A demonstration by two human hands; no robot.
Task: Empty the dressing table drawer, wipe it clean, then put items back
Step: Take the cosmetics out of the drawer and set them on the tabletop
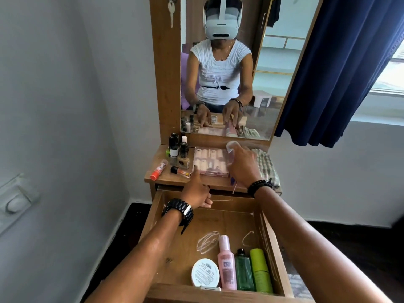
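Right hand [241,162] gripping clear plastic bottle [231,149], left hand [196,189] fingers touching flat pink case [211,161], wooden drawer [175,248]

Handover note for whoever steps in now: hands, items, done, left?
Left hand: open, fingertip on the clear nail case on the tabletop.
Right hand: holds a pale tube beside the case.
Drawer open; white jar, pink bottle, green bottle and lime tube lie at its front.
Small bottles, orange-capped tube and checked cloth are on top.
Left: move remaining items into the drawer. Whether it was wiped cannot be told.
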